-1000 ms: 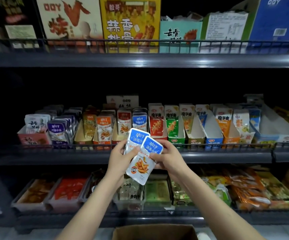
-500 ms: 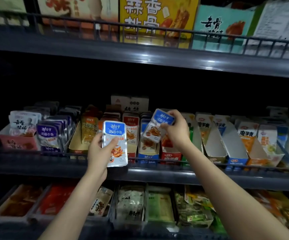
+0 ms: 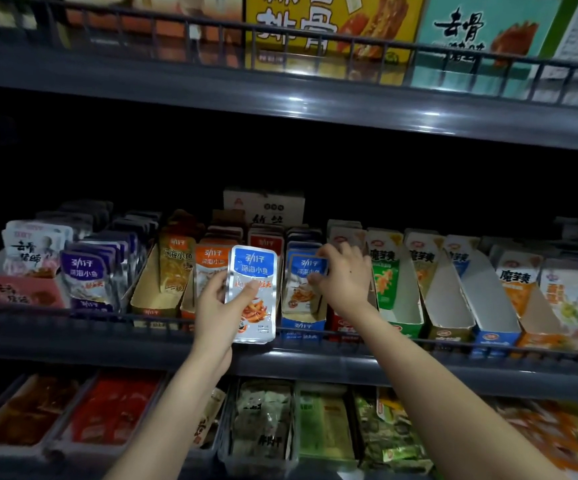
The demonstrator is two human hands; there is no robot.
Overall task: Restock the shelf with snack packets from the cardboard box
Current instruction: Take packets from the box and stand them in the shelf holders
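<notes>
Our left hand (image 3: 215, 311) gripped a blue packet (image 3: 254, 268); our right hand (image 3: 346, 277) pinched a second packet (image 3: 302, 273) in the blue tray (image 3: 300, 324).

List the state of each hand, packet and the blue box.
left hand: grips held blue packet
held blue packet: upright, in front of the shelf rail
right hand: pinches front packet
front packet: upright in blue display box
blue display box: on shelf, holds packets
</notes>
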